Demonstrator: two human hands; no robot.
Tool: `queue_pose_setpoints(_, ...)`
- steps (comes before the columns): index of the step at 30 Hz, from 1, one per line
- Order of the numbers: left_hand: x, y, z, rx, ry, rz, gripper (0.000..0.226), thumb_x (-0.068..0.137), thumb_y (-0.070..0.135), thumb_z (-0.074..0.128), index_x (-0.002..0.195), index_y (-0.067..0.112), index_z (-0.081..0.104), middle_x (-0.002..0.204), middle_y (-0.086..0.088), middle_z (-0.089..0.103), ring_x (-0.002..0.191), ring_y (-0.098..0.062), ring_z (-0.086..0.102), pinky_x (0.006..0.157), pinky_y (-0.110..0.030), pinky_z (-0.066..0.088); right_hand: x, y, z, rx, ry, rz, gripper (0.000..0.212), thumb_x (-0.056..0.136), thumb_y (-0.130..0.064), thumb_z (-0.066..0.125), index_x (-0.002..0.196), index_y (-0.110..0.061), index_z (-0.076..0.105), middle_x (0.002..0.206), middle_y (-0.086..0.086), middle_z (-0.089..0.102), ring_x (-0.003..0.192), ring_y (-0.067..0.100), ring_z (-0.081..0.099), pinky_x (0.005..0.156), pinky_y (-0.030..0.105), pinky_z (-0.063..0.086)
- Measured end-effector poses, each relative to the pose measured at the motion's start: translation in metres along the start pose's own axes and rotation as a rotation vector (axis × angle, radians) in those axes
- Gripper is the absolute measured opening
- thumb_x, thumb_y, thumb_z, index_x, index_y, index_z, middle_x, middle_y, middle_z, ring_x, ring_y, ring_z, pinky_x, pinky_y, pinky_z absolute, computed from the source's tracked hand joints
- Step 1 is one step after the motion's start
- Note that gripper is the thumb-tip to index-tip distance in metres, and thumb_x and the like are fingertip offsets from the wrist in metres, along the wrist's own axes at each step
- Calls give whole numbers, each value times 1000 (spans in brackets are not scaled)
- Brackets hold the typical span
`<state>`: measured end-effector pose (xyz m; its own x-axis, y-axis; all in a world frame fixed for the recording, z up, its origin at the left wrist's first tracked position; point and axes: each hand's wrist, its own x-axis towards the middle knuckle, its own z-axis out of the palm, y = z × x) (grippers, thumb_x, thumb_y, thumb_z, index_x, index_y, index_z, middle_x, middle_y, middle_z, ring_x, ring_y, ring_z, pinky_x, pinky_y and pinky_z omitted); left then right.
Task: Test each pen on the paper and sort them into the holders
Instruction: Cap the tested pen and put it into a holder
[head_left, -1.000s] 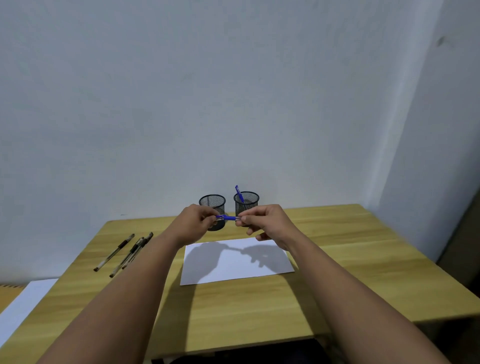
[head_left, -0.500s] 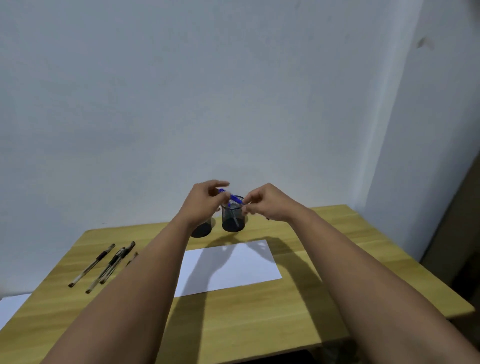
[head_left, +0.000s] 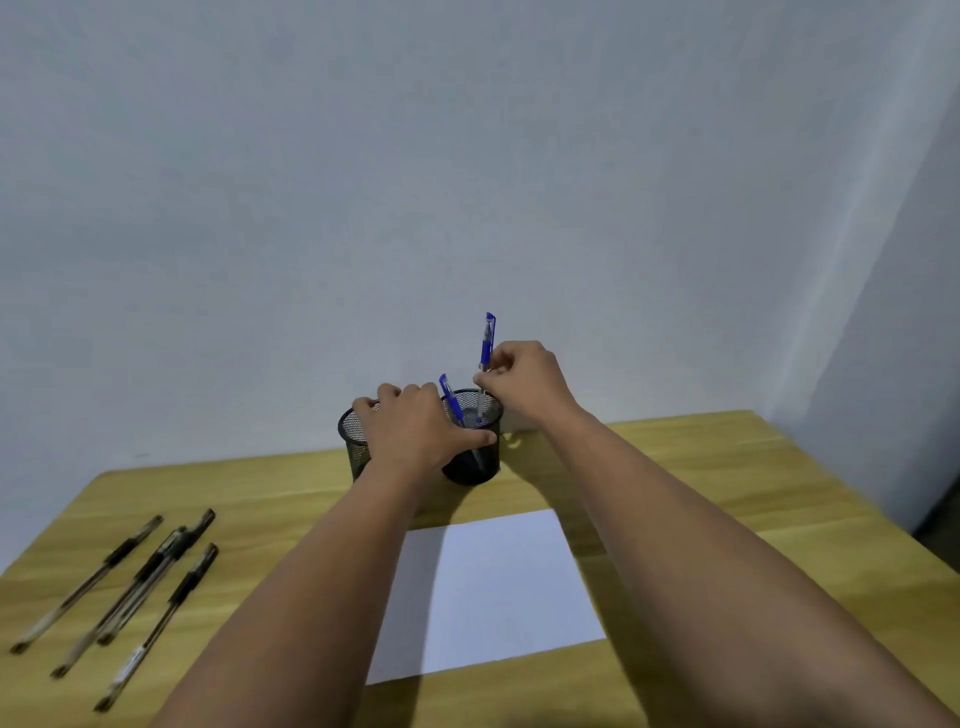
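Observation:
My right hand (head_left: 522, 382) pinches a blue pen (head_left: 487, 343) upright, its lower end inside the right black mesh holder (head_left: 480, 462). A second blue pen (head_left: 451, 400) leans in that same holder. My left hand (head_left: 415, 428) rests between the two holders, thumb against the right one, fingers over the rim of the left mesh holder (head_left: 350, 431). A white sheet of paper (head_left: 493, 587) lies on the wooden table (head_left: 727, 493) in front of the holders. Several black pens (head_left: 140, 582) lie at the left of the table.
The white wall stands right behind the holders. The table's right edge is near, with a dark gap beyond it. My forearms cross over the left and right sides of the paper.
Both hands moved forward from above the paper to the holders. The blue pen turned from level between both hands to upright in my right hand alone, tip in the right holder.

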<state>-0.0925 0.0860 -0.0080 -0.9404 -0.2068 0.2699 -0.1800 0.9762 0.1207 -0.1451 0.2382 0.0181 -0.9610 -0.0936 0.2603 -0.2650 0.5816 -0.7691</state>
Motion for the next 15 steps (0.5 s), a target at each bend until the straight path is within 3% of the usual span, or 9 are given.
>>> queue_pose_setpoints(3,1,5,1,-27,-24,11,69,59,91,57,83,27,61,77,8,55,105,-27,53,91,-48,31,2,6,14,-107,-31,25,23,85,-23,78,68,-26,62,73,-8,67,79,20,67,68,29,48)
queue_pose_setpoints(7,2,6,3,-32,-19,2,67,59,89,56,80,26,62,80,8,62,105,-26,52,91,-48,30,-1,7,24,-132,1,61,18,83,-23,75,69,-21,64,74,-3,69,80,26,70,65,32,51)
queue_pose_setpoints(9,0,6,1,-15,-17,14,71,57,92,54,81,25,63,86,6,65,106,-27,52,91,-49,31,-3,4,23,-131,24,58,12,83,-26,78,93,-19,77,92,0,77,95,27,74,80,36,59)
queue_pose_setpoints(11,-5,3,-5,-15,-1,29,83,54,97,50,90,24,64,93,4,67,107,-29,52,90,-50,33,-5,-3,21,-145,66,42,47,85,-34,81,128,-18,73,115,2,77,110,25,71,95,39,58)
queue_pose_setpoints(13,-13,-6,-17,-46,6,34,91,55,100,44,100,23,64,101,1,67,108,-30,52,88,-49,36,-12,-16,14,-143,146,-2,56,88,-35,80,140,-19,65,126,6,70,114,26,68,96,38,56)
queue_pose_setpoints(15,-24,-24,-34,-83,2,15,93,64,98,40,111,22,65,110,0,67,113,-30,52,88,-48,36,-20,-33,9,-133,206,-28,50,92,-32,76,139,-21,64,130,6,64,112,25,67,91,36,53)
